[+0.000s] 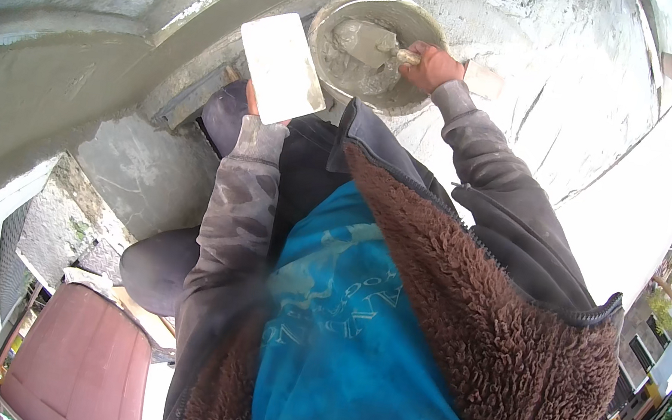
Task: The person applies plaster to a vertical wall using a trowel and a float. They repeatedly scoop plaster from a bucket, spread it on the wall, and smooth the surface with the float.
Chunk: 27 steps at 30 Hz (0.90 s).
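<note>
My left hand [252,99] is closed at the near edge of a flat white rectangular board [284,68], held beside the bucket; most of its fingers are hidden under the board. My right hand [433,69] is wrapped round the handle of a trowel [364,43]. The trowel's blade, smeared with grey, is inside a round bucket [318,38]. Wet grey mortar [367,84] lies in the bucket and coats its inner wall. The board's left side is near my bent knee.
A grey plastered wall [45,66] with a raised moulding curves along the left. By my knee lies a long narrow bar [188,97]. Pale, brightly lit concrete [561,96] stretches right of the bucket. A reddish-brown padded seat [84,355] stands at the lower left.
</note>
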Tool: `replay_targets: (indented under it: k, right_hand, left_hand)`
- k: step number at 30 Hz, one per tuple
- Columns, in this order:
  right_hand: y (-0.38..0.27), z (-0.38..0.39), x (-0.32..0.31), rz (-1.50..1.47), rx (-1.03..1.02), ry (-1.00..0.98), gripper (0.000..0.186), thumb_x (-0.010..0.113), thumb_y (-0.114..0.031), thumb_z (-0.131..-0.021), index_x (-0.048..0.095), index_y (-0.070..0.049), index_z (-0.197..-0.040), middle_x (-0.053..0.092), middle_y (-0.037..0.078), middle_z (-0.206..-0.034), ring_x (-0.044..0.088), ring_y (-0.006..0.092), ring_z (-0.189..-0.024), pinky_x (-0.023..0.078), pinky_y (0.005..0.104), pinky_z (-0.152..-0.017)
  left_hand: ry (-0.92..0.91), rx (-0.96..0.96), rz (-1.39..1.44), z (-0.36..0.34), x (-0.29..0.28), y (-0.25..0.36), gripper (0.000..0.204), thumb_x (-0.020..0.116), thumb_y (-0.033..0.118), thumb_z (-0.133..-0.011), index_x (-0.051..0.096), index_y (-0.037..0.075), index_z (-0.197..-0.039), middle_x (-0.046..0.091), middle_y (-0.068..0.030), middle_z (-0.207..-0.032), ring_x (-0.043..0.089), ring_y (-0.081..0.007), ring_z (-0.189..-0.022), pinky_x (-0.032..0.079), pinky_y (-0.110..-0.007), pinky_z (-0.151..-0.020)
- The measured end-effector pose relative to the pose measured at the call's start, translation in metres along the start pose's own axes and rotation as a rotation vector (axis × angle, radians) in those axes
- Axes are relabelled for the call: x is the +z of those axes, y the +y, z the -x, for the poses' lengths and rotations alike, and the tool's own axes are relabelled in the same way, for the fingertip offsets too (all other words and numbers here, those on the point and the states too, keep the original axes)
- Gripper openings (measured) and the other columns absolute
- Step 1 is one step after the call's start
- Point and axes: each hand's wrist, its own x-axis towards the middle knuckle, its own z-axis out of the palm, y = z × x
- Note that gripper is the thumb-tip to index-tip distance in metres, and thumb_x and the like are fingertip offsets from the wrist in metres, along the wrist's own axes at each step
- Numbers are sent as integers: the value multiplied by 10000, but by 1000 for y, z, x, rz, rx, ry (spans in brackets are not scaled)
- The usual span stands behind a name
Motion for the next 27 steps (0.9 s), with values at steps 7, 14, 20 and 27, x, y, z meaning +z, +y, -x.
replay_targets:
  k: [7, 14, 20, 27]
  right_hand:
    - [73, 45, 11, -409, -186, 206, 448, 725, -372, -806, 679, -212, -1223, 735, 78, -1147, 712, 289, -1041, 562, 405, -899]
    - [44, 142, -38, -538, -596, 966, 498, 767, 12, -736, 675, -98, -1212, 659, 142, -1060, 679, 328, -983, 557, 388, -843]
    - [2, 117, -32, -299, -593, 1411, 501, 825, -12, -705, 742, -183, -1169, 579, 99, -1067, 598, 288, -974, 496, 405, -826]
    - [34, 117, -14, -59, -458, 1427, 452, 825, -77, -747, 764, -299, -1135, 556, 44, -1022, 574, 260, -995, 469, 403, -836]
  left_hand:
    - [-90, -74, 127, -21, -34, 18, 450, 477, 230, -1053, 502, 4, -1442, 620, -171, -1355, 652, -314, -1201, 568, -458, -1006]
    - [-396, -107, 513, -10, 50, 22, 462, 476, 238, -1057, 487, 2, -1455, 604, -181, -1388, 634, -316, -1230, 554, -465, -1028]
    - [-477, 69, 262, 38, 174, 65, 543, 432, 346, -1095, 358, 95, -1572, 452, -157, -1552, 508, -314, -1383, 472, -486, -1135]
    - [-431, 384, 0, 44, 181, 105, 565, 423, 333, -1107, 274, 112, -1606, 423, -150, -1569, 477, -295, -1413, 477, -463, -1140]
